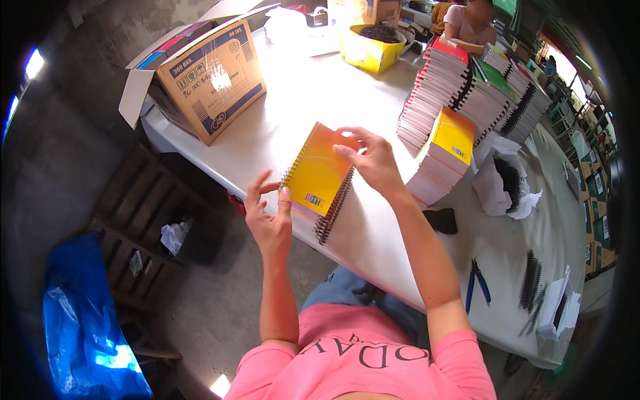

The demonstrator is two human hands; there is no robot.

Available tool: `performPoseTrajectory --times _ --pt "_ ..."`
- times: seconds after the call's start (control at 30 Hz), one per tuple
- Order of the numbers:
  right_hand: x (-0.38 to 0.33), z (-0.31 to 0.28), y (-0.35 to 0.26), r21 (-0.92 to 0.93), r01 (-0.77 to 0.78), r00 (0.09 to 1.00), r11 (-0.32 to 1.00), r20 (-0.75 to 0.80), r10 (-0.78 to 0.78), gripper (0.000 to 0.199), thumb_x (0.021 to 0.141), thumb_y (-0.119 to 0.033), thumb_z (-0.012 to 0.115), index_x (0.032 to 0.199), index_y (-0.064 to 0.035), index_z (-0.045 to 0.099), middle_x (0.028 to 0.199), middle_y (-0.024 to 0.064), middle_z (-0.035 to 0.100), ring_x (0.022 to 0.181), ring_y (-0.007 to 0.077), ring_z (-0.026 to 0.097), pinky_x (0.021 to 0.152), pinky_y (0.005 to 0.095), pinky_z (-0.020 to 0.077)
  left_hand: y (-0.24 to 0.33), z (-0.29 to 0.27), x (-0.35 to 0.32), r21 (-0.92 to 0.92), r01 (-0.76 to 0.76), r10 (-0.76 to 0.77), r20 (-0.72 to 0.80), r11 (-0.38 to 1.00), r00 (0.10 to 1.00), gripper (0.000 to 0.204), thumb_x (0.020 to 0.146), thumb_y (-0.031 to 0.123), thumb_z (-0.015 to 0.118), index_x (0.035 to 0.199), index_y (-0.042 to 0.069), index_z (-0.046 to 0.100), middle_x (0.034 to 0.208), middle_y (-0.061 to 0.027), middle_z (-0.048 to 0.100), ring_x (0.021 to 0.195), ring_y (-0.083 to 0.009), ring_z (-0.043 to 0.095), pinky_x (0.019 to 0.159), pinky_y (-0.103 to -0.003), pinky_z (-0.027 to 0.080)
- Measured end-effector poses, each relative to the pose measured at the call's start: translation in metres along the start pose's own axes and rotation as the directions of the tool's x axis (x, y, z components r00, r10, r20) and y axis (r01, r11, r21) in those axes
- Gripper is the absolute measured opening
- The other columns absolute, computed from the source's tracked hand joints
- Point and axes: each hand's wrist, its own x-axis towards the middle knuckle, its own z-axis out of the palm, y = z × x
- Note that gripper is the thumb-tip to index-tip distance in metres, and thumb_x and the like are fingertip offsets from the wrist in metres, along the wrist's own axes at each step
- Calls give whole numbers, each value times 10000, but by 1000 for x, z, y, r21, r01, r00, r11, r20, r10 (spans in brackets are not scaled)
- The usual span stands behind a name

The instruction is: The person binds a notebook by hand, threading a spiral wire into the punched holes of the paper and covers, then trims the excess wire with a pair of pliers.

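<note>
A stack of yellow-orange spiral notebooks (310, 172) lies near the table's front edge, dark wire coils showing along both long sides. My left hand (268, 217) is at the stack's left side, its thumb against the edge and its fingers spread apart. At the far right corner, my right hand (370, 157) has its fingers curled over the top notebook, thumb on the cover. What lies under its fingertips is partly hidden. To the right stands a taller pile of yellow notebooks (450, 143).
Behind that pile rise stacks of red and green spiral-bound notebooks (437, 73). An open cardboard box (210, 80) and a yellow container (373, 53) stand farther back. Blue-handled pliers (477, 287), black coils (531, 280) and a white bag (503, 177) lie at right. Another person (470, 27) sits beyond.
</note>
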Motion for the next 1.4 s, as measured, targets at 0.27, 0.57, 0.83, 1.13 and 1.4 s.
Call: performPoseTrajectory --times 0.27,0.57,0.83,1.13,1.4 --pt "-19 2 -1 -528 138 971 838 -96 -220 370 866 -321 627 1194 -152 597 1285 101 490 1190 276 458 953 475 340 -43 1 1 -231 99 -71 124 968 990 333 926 208 594 1205 28 565 1211 -89 570 1125 -172 526 924 -308 420" --pt "-42 -171 44 -331 -401 792 854 -593 142 779 804 -338 714 1433 -167 287 895 144 581 780 277 578 722 406 462 3 1 -10 -87 -194 180 -148 977 972 343 903 219 629 1197 58 554 1247 -87 513 1144 -198 491 933 -334 380" --pt "-34 -155 -10 -610 -559 788 562 -601 132 884 770 -268 741 1462 -234 192 817 202 673 753 387 657 668 460 522 60 37 -36 -120 -598 607 48 792 793 379 824 88 690 1171 23 555 1178 -151 542 1087 -276 546 886 -379 466" --pt "-106 -128 -56 -1 24 858 1000 -513 -21 1028 765 -117 769 1495 -165 46 747 54 639 703 101 624 626 233 492 92 130 -36 -615 419 188 684 668 704 546 955 230 555 1372 -57 353 1271 -140 535 1148 -182 509 934 -299 428" --pt "-273 -299 76 -495 -832 513 251 -858 7 792 797 -386 700 1438 -178 284 1339 196 412 1213 393 415 1002 476 348 71 100 -39 -107 -606 376 863 788 337 100 836 124 631 931 111 600 904 -25 627 935 -273 604 955 -492 327"
